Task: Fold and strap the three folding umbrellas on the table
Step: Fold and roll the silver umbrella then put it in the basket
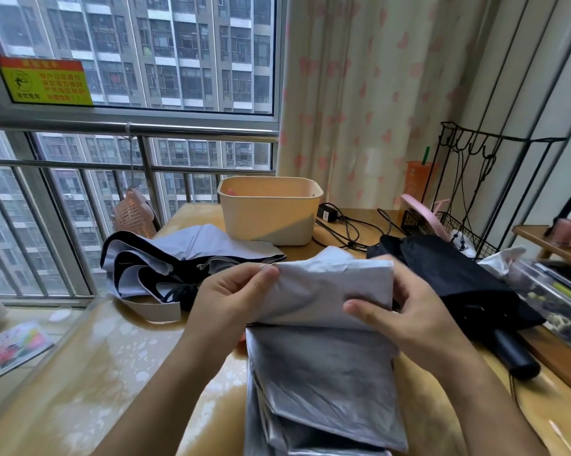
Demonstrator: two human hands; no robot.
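silver umbrella [323, 373] points away from me over the worktop [113, 357], my left hand [231, 297] pinching its far fabric edge and my right hand [419, 317] gripping the opposite side. i should keep the panels flat and aligned, then wrap tightly one way. beyond lie the lilac umbrella [178, 255] at left and the black umbrella [458, 278] at right, both loose.

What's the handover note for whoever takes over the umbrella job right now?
Hands: left hand pinches and right hand grips the canopy of the silver umbrella, mid-fold above the table.
Others: pale grey umbrella lies loose at left, black umbrella loose at right.
Done: none visibly strapped.
To do: finish folding and strap the silver one, then the other two.
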